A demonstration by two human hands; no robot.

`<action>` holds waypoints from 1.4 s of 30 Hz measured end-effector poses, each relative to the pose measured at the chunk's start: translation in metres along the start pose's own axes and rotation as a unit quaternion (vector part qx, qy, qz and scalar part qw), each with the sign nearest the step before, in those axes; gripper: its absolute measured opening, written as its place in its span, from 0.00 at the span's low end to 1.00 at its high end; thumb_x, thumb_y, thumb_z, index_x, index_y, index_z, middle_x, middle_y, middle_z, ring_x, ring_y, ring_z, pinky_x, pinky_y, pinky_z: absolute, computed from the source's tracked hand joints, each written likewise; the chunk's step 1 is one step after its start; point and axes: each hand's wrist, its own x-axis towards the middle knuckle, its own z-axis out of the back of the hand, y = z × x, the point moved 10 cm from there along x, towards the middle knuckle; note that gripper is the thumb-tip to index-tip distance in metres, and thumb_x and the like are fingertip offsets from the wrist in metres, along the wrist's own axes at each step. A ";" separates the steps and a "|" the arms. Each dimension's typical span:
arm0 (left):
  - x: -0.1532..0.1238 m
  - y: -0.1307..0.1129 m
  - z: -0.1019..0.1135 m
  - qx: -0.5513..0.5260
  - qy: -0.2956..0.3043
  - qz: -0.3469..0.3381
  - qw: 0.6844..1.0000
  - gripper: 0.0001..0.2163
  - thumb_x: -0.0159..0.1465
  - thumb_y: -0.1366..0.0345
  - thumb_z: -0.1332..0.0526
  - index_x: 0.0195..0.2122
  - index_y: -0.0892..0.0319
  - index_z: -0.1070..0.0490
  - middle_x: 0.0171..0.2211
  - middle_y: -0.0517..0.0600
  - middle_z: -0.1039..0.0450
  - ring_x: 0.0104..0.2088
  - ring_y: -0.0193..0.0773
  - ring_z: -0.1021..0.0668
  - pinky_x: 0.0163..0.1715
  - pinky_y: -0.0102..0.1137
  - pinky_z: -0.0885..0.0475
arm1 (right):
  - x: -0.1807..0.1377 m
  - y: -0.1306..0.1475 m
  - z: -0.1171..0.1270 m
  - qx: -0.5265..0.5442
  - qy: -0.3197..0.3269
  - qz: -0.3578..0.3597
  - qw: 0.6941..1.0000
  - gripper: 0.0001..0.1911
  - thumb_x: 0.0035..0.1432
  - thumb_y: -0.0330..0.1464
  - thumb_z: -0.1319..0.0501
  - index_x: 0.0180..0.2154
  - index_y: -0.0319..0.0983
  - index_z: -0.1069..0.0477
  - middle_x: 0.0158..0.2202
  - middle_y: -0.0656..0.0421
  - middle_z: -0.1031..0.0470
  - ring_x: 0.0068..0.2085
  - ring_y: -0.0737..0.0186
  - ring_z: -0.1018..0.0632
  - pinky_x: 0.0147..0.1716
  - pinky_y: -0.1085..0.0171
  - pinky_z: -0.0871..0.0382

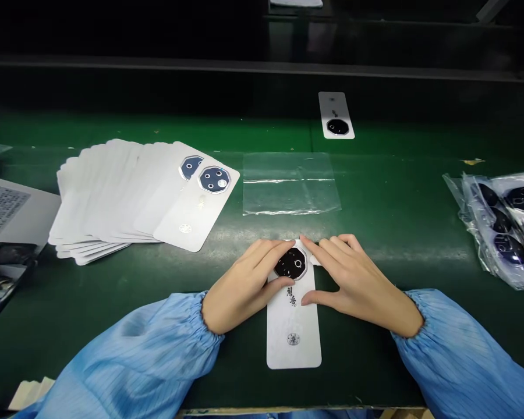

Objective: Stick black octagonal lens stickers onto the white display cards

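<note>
A white phone back panel (294,326) lies flat before me on the green bench, with dark lettering and a round printed emblem. At its upper end sits a black octagonal camera cover (290,263). My left hand (257,273) spans that cover, index finger at its top and thumb at its lower edge. My right hand (349,276) closes over the panel's upper right side, index fingertip at the top edge and thumb on the face. A small white piece (315,260) shows beneath the right fingers; what it is I cannot make out.
Left, a fanned stack of white panels (113,192) has blue-grey camera covers on its top ones. A clear plastic bag (290,195) lies ahead. Another white panel (332,102) rests farther back. Bagged black camera covers (502,227) lie right; a printed box (17,203) stands far left.
</note>
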 end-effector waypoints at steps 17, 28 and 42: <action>0.001 0.004 -0.003 -0.014 -0.003 0.055 0.998 0.23 0.64 0.66 0.38 0.59 0.62 0.42 0.48 0.52 0.32 0.48 0.36 0.31 0.50 0.31 0.34 | 0.001 0.002 -0.002 -0.017 0.019 -0.003 1.000 0.45 0.59 0.53 0.43 0.64 0.27 0.49 0.39 0.55 0.34 0.42 0.56 0.34 0.48 0.54 0.44; 0.000 0.001 -0.002 -0.004 -0.026 0.074 0.997 0.22 0.63 0.67 0.37 0.58 0.62 0.39 0.47 0.51 0.30 0.47 0.35 0.31 0.49 0.30 0.34 | 0.001 0.003 -0.001 -0.020 0.017 0.002 1.000 0.45 0.58 0.53 0.42 0.63 0.27 0.49 0.38 0.55 0.34 0.42 0.56 0.33 0.48 0.54 0.44; -0.001 0.001 0.002 -0.018 -0.044 0.089 0.995 0.22 0.62 0.68 0.36 0.56 0.60 0.38 0.45 0.49 0.29 0.46 0.35 0.30 0.47 0.30 0.33 | 0.003 0.004 -0.001 -0.027 0.017 0.009 0.999 0.45 0.58 0.53 0.43 0.63 0.26 0.49 0.38 0.55 0.34 0.41 0.55 0.34 0.47 0.55 0.44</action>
